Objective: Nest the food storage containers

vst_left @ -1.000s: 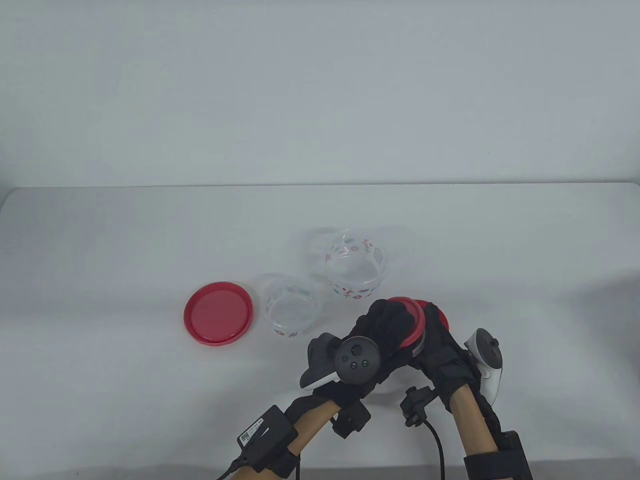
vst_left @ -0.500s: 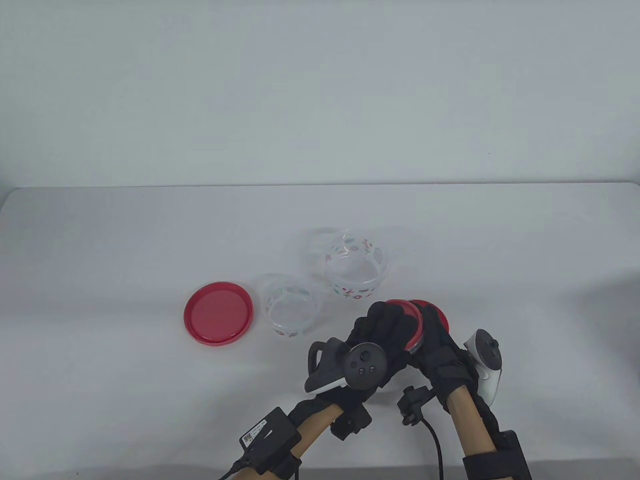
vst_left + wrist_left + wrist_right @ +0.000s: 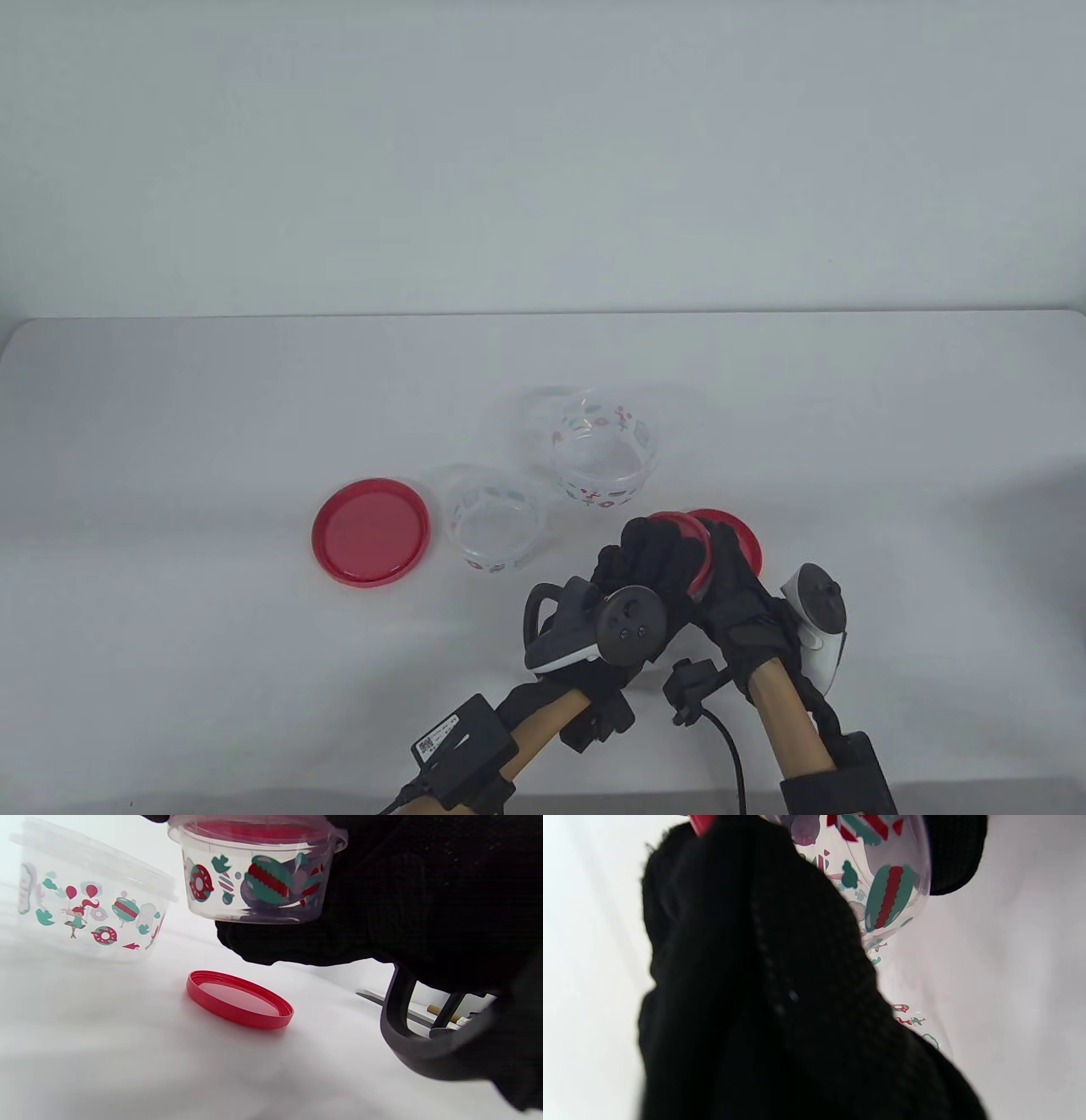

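A small clear printed container [image 3: 258,878] with a red lid [image 3: 702,556] is held above the table between both hands. My left hand [image 3: 653,552] grips the lid from above. My right hand [image 3: 734,577] holds the container's body [image 3: 882,887] from below and the side. Two open clear printed containers stand on the table, one at the middle [image 3: 496,522] and a larger one behind it [image 3: 607,454], also in the left wrist view [image 3: 89,899]. Most of the held container is hidden by the gloves in the table view.
A loose red lid [image 3: 370,531] lies left of the open containers. Another red lid [image 3: 745,543] lies on the table just behind my hands, also in the left wrist view [image 3: 239,1004]. The white table [image 3: 170,424] ends at a pale wall behind.
Both hands have drawn slightly toward the near edge with the small container. The left hand has turned on the lid, its tracker swinging to the right. The other containers and lids have not moved.
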Motion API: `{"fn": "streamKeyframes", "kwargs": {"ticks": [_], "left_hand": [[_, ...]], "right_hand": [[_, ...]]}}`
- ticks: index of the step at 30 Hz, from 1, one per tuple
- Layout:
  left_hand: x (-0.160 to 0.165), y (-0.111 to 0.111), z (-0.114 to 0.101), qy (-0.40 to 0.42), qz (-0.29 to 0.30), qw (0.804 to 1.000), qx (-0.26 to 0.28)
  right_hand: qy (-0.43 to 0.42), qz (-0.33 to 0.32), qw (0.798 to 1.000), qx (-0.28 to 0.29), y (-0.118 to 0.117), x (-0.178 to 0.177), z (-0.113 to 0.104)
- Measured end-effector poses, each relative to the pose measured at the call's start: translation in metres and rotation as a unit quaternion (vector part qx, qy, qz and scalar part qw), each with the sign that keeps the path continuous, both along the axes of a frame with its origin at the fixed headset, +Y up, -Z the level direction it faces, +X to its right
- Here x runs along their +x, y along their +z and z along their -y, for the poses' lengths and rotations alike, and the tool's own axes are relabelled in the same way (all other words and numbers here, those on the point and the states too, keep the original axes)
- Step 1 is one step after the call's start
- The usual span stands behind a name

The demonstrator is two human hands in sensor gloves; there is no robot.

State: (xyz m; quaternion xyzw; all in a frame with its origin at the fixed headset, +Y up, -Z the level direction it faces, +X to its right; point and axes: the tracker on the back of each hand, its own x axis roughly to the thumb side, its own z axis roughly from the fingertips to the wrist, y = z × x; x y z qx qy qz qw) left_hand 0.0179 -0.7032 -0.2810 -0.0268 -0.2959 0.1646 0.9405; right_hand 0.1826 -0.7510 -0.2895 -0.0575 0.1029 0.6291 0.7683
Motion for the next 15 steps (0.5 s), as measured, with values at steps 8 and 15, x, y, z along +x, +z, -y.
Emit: {"fn": "streamKeyframes", "kwargs": {"ticks": [8,15], "left_hand": [[-0.001,-0.002,0.001,0.01,-0.001,1.0,-0.022],[-0.01,-0.006,-0.005,0.045,0.076,0.995,-0.038]], "right_hand": [[0.042,-0.005,0.999,0.018,0.001,-0.002,-0.005],[0.023,-0.025,0.999,0.032,-0.004,0.01,-0.012]]}}
